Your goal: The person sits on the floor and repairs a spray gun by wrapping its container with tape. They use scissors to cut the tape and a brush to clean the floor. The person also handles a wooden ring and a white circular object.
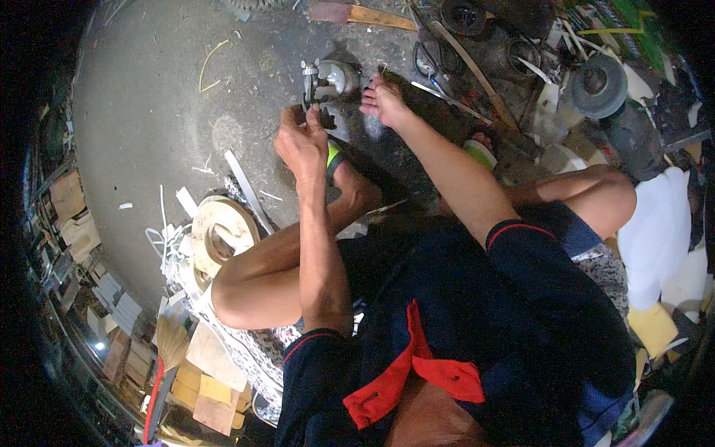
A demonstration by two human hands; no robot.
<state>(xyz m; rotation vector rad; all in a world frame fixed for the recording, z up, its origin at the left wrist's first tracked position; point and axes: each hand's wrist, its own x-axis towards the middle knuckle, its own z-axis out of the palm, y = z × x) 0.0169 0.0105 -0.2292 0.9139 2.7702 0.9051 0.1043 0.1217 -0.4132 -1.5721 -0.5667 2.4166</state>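
Just beyond left hand (302, 141), silvery metal piece (338, 79), near right hand (386, 101)

A silver-grey, rounded metal object (339, 79) with a narrow upright fitting and dark curved part at its left sits over the grey floor (149, 112), beside the left hand's (302, 145) fingertips.
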